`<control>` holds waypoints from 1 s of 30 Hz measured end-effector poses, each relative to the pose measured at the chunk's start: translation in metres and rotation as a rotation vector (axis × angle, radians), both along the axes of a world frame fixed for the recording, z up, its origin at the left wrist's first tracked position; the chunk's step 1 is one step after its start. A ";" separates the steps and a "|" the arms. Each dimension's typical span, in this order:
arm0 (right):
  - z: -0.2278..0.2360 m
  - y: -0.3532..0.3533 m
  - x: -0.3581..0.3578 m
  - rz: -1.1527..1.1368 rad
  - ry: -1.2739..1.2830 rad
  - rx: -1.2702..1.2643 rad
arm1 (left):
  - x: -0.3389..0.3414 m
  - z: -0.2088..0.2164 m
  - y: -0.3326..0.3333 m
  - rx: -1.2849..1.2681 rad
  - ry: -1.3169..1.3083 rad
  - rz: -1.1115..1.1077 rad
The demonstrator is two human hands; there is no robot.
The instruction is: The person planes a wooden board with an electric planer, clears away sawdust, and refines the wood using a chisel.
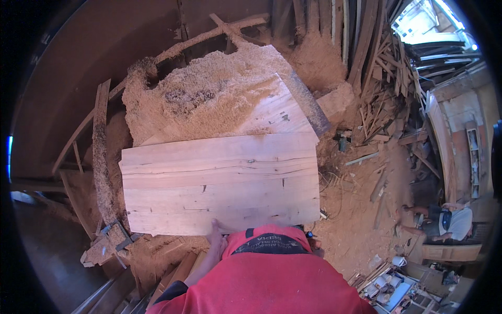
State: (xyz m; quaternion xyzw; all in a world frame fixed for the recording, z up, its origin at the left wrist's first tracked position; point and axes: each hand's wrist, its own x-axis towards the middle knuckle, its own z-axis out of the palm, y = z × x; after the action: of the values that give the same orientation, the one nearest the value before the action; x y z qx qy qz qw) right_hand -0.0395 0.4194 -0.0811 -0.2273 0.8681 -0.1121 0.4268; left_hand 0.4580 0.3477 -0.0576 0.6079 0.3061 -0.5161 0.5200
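A wide, pale wooden panel [219, 183] with dark grain lines and cracks lies flat in front of me. My left hand [216, 238] is at its near edge, the thumb up against the wood and the other fingers partly hidden. It appears to grip that edge. Of my right hand [317, 251] only a sliver of skin shows beside my red shirt, so its fingers are hidden. Close to it, at the panel's near right corner, is a small dark and blue object [309, 235] that I cannot make out.
Beyond the panel, a heap of sawdust [209, 89] covers another board [280, 112]. Rough beams [100, 152] stand at the left. Scrap wood [384, 110] is piled at the right. Farther right a person [457, 222] sits low, near a crate of odds and ends [400, 295].
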 end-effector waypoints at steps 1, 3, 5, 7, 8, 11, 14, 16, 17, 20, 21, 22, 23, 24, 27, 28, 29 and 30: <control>-0.001 -0.010 -0.002 -0.022 -0.033 -0.003 | -0.001 0.003 -0.007 0.005 -0.011 0.001; -0.004 -0.054 -0.006 0.134 0.182 0.001 | -0.007 0.006 -0.029 0.010 -0.057 -0.009; 0.005 -0.106 -0.001 0.204 0.239 -0.009 | -0.012 0.014 -0.047 0.051 -0.077 0.008; 0.003 -0.135 -0.014 0.181 0.232 -0.030 | -0.023 0.024 -0.078 0.075 -0.083 -0.014; -0.004 -0.153 -0.026 0.212 0.254 0.038 | -0.029 0.028 -0.094 0.130 -0.091 -0.047; -0.021 -0.207 -0.039 0.237 0.314 -0.066 | -0.045 0.010 -0.118 0.098 -0.109 -0.009; -0.037 -0.257 -0.062 0.098 0.302 -0.215 | -0.059 -0.004 -0.124 -0.011 -0.087 0.005; -0.011 -0.303 -0.053 0.042 0.338 -0.269 | -0.068 -0.012 -0.137 -0.044 -0.099 -0.012; 0.017 -0.327 -0.043 0.013 0.378 -0.323 | -0.071 -0.017 -0.140 -0.068 -0.059 0.046; 0.085 -0.386 -0.036 -0.003 0.350 -0.403 | -0.065 -0.057 -0.124 -0.079 -0.016 0.094; 0.088 -0.399 -0.045 -0.013 0.355 -0.398 | -0.064 -0.061 -0.127 -0.070 0.001 0.080; 0.089 -0.409 -0.053 0.027 0.441 -0.501 | -0.062 -0.061 -0.133 -0.061 0.007 0.070; 0.094 -0.423 -0.056 0.074 0.521 -0.607 | -0.060 -0.060 -0.137 -0.058 0.012 0.064; 0.100 -0.438 -0.058 0.077 0.517 -0.604 | -0.059 -0.059 -0.140 -0.054 0.011 0.058; 0.141 -0.479 -0.057 0.098 0.347 -0.785 | -0.058 -0.053 -0.147 -0.046 0.005 0.059; 0.148 -0.489 -0.059 0.204 0.409 -0.845 | -0.056 -0.051 -0.151 -0.048 0.002 0.059; 0.153 -0.497 -0.061 0.312 0.470 -0.905 | -0.056 -0.050 -0.154 -0.046 -0.007 0.054; 0.155 -0.503 -0.066 0.321 0.456 -0.911 | -0.055 -0.048 -0.155 -0.045 -0.010 0.056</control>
State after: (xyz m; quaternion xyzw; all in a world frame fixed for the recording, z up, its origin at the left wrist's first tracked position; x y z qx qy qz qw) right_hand -0.1055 -0.0833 0.0739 -0.5382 0.7565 -0.3586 0.0973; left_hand 0.4028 0.1922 -0.1052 0.5897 0.3086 -0.5052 0.5493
